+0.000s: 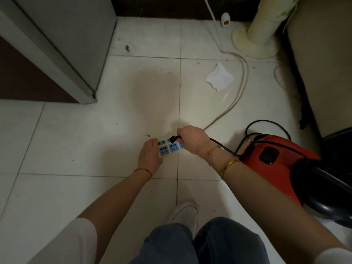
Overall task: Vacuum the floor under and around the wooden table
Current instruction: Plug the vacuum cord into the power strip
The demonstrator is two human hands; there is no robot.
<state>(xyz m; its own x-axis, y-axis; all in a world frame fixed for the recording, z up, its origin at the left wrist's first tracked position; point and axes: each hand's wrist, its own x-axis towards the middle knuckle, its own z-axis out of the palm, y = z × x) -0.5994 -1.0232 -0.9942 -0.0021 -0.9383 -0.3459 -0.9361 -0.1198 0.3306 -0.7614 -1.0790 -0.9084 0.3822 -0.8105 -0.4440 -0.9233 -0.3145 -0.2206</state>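
Power strip (170, 149): a pale block with blue sockets, lying on the white tiled floor (76, 140) near the middle of the view, on a tile joint.
Left hand (150, 156): laid on the strip's left end, fingers curled narrowly over its edge and steadying it; a red thread circles the wrist.
Right hand (192, 140): above the strip's right part, fingers closed on the black plug (173, 139), which sits at a socket in the far row; whether the pins are fully seated cannot be told. Gold bracelets circle this wrist.
Black cord (222, 146): runs from the plug rightward under the right wrist to the vacuum and loops over the floor just beyond it.
Vacuum cleaner (274, 159): a red body with black parts, standing on the floor at the right, beside the right forearm.
Pale cable (239, 96): curves from the strip toward the far right.
Crumpled paper (219, 77): lies on the floor far right of the strip, just left of the pale cable.
Grey cabinet (62, 40): occupies the far left corner.
Cream pedestal (262, 29): stands at the far right, by the dark wall base.
Wooden table: cannot be identified here.
Shoe (183, 216): white, near edge, above denim-clad knees.
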